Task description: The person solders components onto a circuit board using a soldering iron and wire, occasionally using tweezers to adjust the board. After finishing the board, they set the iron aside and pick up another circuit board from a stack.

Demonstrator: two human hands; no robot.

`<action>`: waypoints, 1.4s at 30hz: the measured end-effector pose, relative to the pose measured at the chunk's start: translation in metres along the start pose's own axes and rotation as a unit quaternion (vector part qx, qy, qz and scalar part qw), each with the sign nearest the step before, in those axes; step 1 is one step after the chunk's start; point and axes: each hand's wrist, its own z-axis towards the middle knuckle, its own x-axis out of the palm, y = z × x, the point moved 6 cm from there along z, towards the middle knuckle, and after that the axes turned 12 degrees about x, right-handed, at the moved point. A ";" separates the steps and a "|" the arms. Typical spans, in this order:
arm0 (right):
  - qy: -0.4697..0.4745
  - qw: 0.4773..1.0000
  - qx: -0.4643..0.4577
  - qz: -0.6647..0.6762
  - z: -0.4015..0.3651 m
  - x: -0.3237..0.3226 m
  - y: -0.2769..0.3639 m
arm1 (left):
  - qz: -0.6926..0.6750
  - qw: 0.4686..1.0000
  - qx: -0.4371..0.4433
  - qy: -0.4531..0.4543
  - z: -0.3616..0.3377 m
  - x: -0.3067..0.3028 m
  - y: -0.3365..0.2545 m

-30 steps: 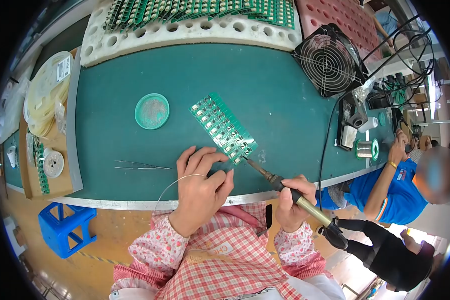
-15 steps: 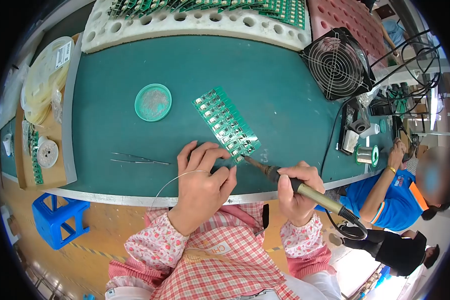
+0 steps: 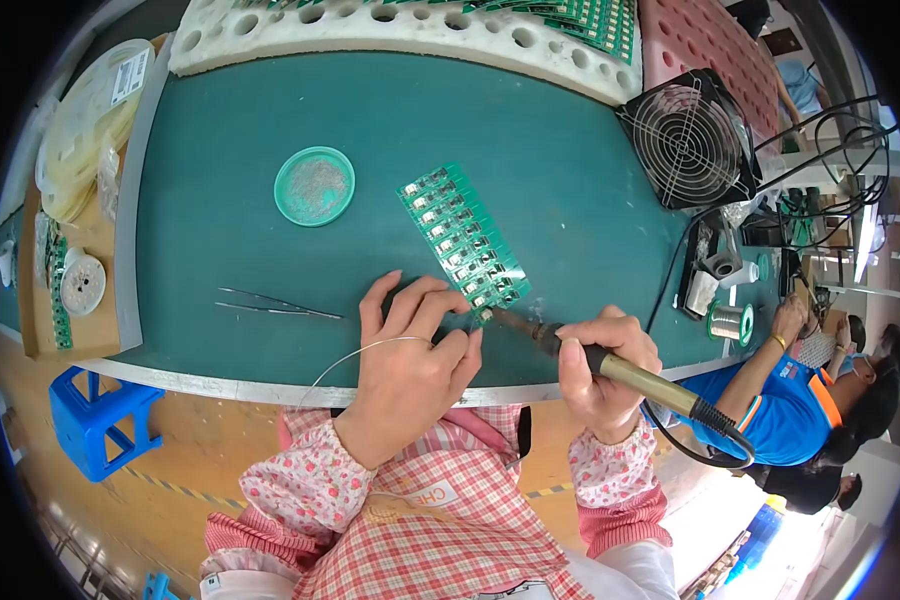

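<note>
A green circuit board panel [image 3: 467, 240] with rows of small parts lies slanted on the mat. My left hand [image 3: 405, 365] is closed at its lower end, with a thin solder wire [image 3: 342, 362] running across it; the fingertips touch or nearly touch the panel's edge. My right hand [image 3: 605, 370] grips a soldering iron [image 3: 655, 387] by its handle. The iron's tip points at the lowest row of the panel, close to my left fingertips; whether it touches is too small to tell. Tweezers [image 3: 280, 304] lie left of my left hand.
A round green dish [image 3: 345, 195] of small grey parts stands beyond the tweezers. White foam [image 3: 410, 36] holding boards borders the back. At right are a fan [image 3: 686, 140], a solder spool [image 3: 730, 323] and an iron stand [image 3: 722, 255]. A co-worker in a blue shirt [image 3: 770, 400] sits right.
The whole view has shifted slightly. My left hand stays at the panel's lower end, and the iron's tip is still at the lowest row. At right, the people's positions look different.
</note>
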 end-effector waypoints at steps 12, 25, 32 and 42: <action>-0.160 0.981 0.105 0.041 -0.051 -0.012 -0.029 | 0.005 1.000 0.010 0.002 0.001 -0.001 -0.002; -0.224 0.963 0.137 0.054 -0.093 0.000 -0.026 | 0.017 0.999 0.031 0.040 0.006 0.003 -0.009; -0.227 0.960 0.144 0.078 -0.096 -0.001 -0.023 | 0.020 0.997 0.042 0.059 0.008 0.006 -0.010; -0.262 0.950 0.154 0.069 -0.101 0.002 -0.031 | 0.019 0.997 0.052 0.060 0.011 0.007 -0.011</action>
